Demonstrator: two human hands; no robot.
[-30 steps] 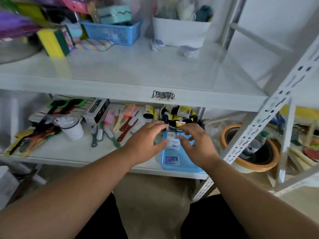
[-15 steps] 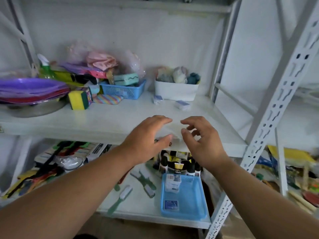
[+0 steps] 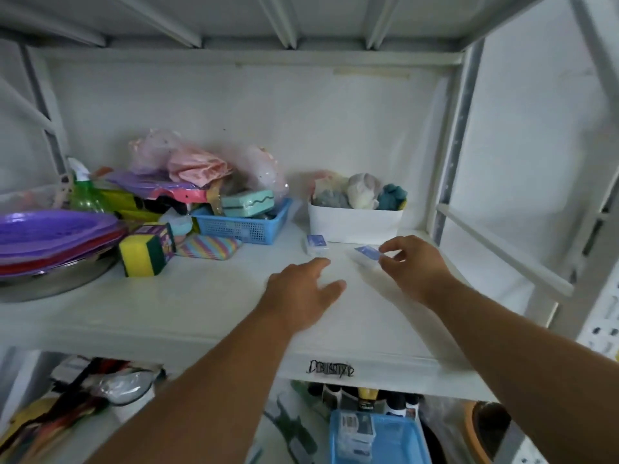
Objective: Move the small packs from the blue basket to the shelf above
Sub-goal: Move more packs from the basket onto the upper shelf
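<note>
Fingertips of right hand (image 3: 410, 266) pinch small pack (image 3: 366, 254) over shelf (image 3: 201, 296).

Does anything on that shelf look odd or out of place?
Nothing is spilled or broken. The left end of the shelf is a loose jumble: bags piled over a blue basket. Two small packs lie at different angles by the white tub, one at the right hand.
</note>
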